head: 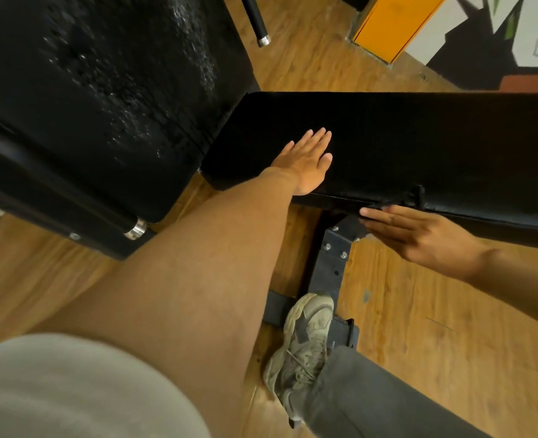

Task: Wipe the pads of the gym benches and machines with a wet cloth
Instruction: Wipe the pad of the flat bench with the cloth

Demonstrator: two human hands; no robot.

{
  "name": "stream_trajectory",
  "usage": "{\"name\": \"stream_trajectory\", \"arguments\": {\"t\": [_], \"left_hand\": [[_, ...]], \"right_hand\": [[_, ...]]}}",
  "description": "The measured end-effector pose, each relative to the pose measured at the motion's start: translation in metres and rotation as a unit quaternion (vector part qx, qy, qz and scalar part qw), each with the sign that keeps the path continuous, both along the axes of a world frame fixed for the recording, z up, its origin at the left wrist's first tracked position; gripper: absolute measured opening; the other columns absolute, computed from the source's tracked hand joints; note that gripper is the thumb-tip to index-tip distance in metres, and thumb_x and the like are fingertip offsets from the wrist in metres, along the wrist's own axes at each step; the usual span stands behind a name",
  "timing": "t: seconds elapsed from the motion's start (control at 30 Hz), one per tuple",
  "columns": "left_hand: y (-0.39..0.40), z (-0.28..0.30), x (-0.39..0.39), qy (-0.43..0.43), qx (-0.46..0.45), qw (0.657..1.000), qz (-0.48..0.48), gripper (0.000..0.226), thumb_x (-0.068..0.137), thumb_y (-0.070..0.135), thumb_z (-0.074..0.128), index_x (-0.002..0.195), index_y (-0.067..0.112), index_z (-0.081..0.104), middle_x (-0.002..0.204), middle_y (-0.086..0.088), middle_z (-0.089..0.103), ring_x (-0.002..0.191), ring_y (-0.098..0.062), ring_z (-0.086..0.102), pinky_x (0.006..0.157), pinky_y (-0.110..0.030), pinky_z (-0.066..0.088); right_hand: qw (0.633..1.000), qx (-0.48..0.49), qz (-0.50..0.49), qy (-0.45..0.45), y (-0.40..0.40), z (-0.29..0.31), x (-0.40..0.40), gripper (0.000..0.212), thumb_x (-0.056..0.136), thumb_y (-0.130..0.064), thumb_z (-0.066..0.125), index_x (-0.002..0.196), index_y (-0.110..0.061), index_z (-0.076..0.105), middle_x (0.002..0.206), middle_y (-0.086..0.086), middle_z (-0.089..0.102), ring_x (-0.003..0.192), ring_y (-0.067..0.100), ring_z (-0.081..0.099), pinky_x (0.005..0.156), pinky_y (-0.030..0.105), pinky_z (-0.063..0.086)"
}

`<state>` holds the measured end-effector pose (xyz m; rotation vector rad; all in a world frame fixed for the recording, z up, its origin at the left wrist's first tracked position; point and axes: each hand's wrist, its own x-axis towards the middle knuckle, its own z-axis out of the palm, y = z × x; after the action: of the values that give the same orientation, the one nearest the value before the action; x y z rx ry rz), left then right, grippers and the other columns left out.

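Flat left hand point(307, 162) on bench pad point(419, 137)

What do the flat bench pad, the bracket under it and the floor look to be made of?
Bench pad: likely vinyl or leatherette over padding; matte black with a fine grain and rounded edges.
Bracket: painted metal, probably steel; flat dark grey plate with bolt heads.
Floor: wood or wood-look laminate; brown grain and plank seams.

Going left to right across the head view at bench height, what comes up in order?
Worn, cracked black pad → left hand lying flat on the long black bench pad → right hand, fingers straight against that pad's near edge, over a dark cloth.
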<state>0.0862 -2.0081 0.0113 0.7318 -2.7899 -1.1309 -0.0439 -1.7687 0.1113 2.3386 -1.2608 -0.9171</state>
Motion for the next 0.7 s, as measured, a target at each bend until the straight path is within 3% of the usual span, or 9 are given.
{"name": "stream_trajectory", "arguments": {"t": [0.1, 0.23, 0.37, 0.43, 0.5, 0.6, 0.63, 0.7], "left_hand": [[-0.006, -0.002, 0.010, -0.004, 0.000, 1.000, -0.020, 0.057, 0.113, 0.037, 0.014, 0.164, 0.023, -0.007, 0.171, 0.006, -0.013, 0.157, -0.010, -0.012, 0.128, -0.037, -0.002], [-0.012, -0.010, 0.036, -0.012, -0.006, 1.000, -0.023, 0.058, 0.113, 0.040, 0.016, 0.164, 0.025, -0.007, 0.171, 0.008, -0.013, 0.156, -0.008, -0.012, 0.127, -0.035, -0.001], [-0.018, -0.018, 0.050, -0.037, -0.013, 0.999, -0.008, 0.060, 0.112, 0.043, 0.016, 0.163, 0.024, -0.008, 0.171, 0.007, -0.013, 0.156, -0.009, -0.011, 0.129, -0.038, 0.001], [-0.020, -0.017, 0.052, -0.050, -0.007, 0.999, 0.000, 0.060, 0.112, 0.043, 0.017, 0.163, 0.023, -0.009, 0.171, 0.006, -0.014, 0.156, -0.009, -0.011, 0.129, -0.038, 0.001], [-0.020, -0.015, 0.051, -0.061, -0.003, 0.998, 0.003, 0.061, 0.112, 0.042, 0.017, 0.163, 0.022, -0.010, 0.171, 0.005, -0.015, 0.156, -0.010, -0.012, 0.129, -0.037, 0.001], [-0.023, -0.013, 0.053, -0.066, -0.004, 0.998, -0.012, 0.062, 0.112, 0.044, 0.015, 0.163, 0.022, -0.013, 0.170, 0.006, -0.017, 0.156, -0.009, -0.014, 0.129, -0.036, 0.000], [-0.024, -0.014, 0.054, -0.066, -0.003, 0.998, -0.015, 0.062, 0.112, 0.045, 0.015, 0.163, 0.022, -0.013, 0.170, 0.005, -0.018, 0.156, -0.009, -0.014, 0.129, -0.036, 0.000], [-0.025, -0.017, 0.058, -0.072, -0.004, 0.997, -0.005, 0.064, 0.111, 0.047, 0.015, 0.162, 0.021, -0.014, 0.170, 0.005, -0.018, 0.156, -0.010, -0.014, 0.128, -0.036, 0.000]], "right_hand": [[1.000, -0.008, -0.010, -0.019, 0.020, 0.009, -0.010, 0.067, 0.070, 0.016, 0.038, 0.134, 0.010, 0.056, 0.152, 0.026, 0.043, 0.153, 0.027, 0.010, 0.123, 0.043, 0.006], [1.000, -0.017, 0.005, 0.018, -0.006, -0.023, 0.006, 0.065, 0.071, 0.017, 0.031, 0.130, 0.012, 0.058, 0.151, 0.027, 0.039, 0.153, 0.037, 0.014, 0.123, 0.045, 0.001], [0.998, -0.038, 0.051, 0.009, -0.059, -0.053, 0.039, 0.050, 0.081, -0.001, 0.056, 0.130, -0.002, 0.065, 0.153, 0.018, 0.037, 0.149, 0.032, 0.022, 0.124, 0.045, -0.003], [1.000, -0.015, 0.011, 0.000, -0.065, -0.055, 0.048, 0.048, 0.083, -0.006, 0.068, 0.131, -0.004, 0.066, 0.155, 0.016, 0.041, 0.150, 0.031, 0.023, 0.128, 0.047, 0.005], [1.000, -0.001, -0.021, -0.024, -0.053, -0.043, 0.043, 0.062, 0.076, 0.002, 0.076, 0.136, 0.001, 0.058, 0.154, 0.019, 0.043, 0.150, 0.033, 0.027, 0.126, 0.047, 0.017], [0.999, -0.036, -0.002, -0.033, -0.025, -0.015, 0.020, 0.072, 0.068, 0.020, 0.058, 0.137, 0.006, 0.047, 0.153, 0.024, 0.042, 0.153, 0.037, 0.021, 0.124, 0.045, 0.009], [0.999, -0.039, -0.002, -0.026, -0.015, -0.008, 0.013, 0.072, 0.067, 0.020, 0.047, 0.137, 0.007, 0.046, 0.153, 0.025, 0.040, 0.154, 0.036, 0.016, 0.122, 0.045, 0.006], [0.999, -0.042, -0.013, 0.003, -0.005, -0.003, 0.006, 0.074, 0.063, 0.016, 0.043, 0.136, 0.009, 0.050, 0.154, 0.026, 0.039, 0.153, 0.033, 0.010, 0.122, 0.046, 0.005]]}}
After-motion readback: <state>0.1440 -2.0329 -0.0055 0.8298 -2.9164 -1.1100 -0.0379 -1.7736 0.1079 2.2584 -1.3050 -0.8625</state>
